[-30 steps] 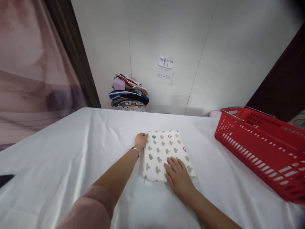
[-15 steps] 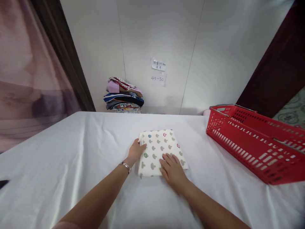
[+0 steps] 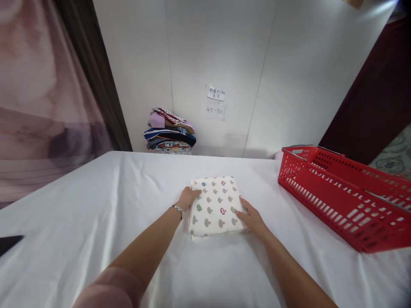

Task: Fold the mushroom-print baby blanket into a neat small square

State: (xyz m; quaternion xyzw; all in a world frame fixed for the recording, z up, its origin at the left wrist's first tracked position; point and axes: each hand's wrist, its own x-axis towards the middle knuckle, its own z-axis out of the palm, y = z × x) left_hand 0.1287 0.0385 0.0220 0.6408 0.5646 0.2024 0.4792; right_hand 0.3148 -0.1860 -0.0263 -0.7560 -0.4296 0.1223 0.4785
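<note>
A folded white cloth with a mushroom print lies on the white-covered table in front of me. My left hand, with a bracelet at the wrist, grips the cloth's left edge with its fingers curled over it. My right hand holds the right edge, thumb on top and fingers at the side. The cloth is between both hands.
A red plastic basket stands at the right of the table. A stack of folded clothes sits against the white wall behind the table, below two paper notes. A dark flat object lies at the left edge.
My right hand slid off the top of the cloth to its right edge. My left hand moved down along the left edge and closed on it.
</note>
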